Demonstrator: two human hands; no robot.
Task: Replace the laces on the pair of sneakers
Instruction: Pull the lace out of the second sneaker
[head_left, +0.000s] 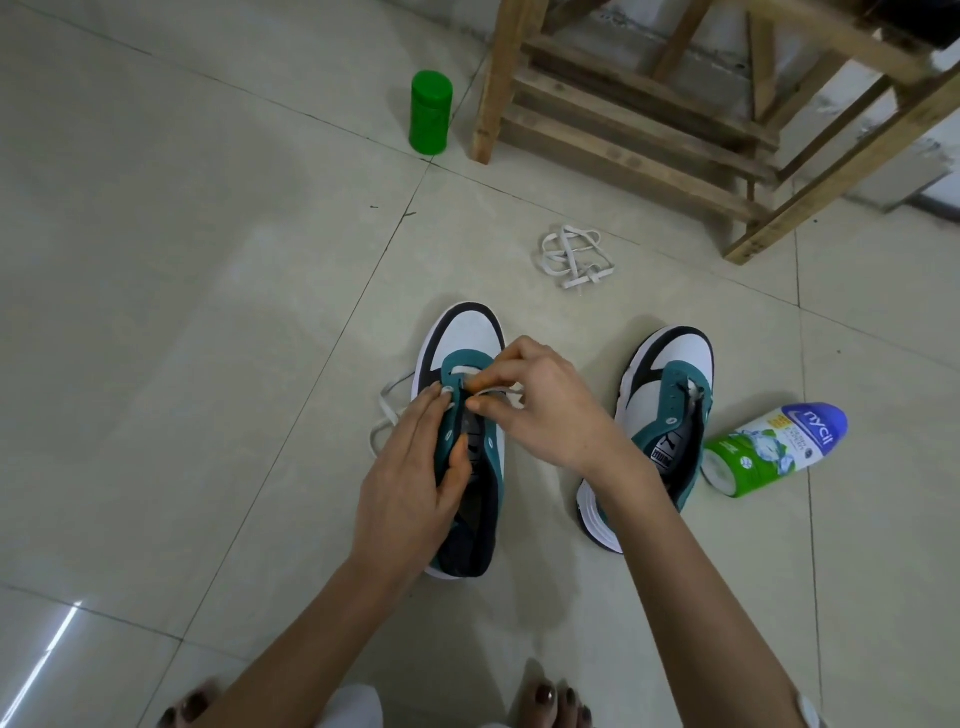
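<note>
Two white, black and teal sneakers stand on the tiled floor. My left hand (410, 467) grips the teal eyelet flap of the left sneaker (470, 332), thumb inside the opening. My right hand (540, 400) pinches a white lace (387, 410) at the lower eyelets of that shoe; the lace's free end trails onto the floor to the shoe's left. The right sneaker (670, 374) stands apart with no lace through its eyelets. A loose white lace (571, 254) lies bundled on the floor beyond both shoes.
A green canister (430, 111) stands upright at the back. A wooden stool frame (675, 119) fills the upper right. A powder bottle (774, 449) lies on its side right of the right sneaker. My bare toes (550, 699) show at the bottom edge.
</note>
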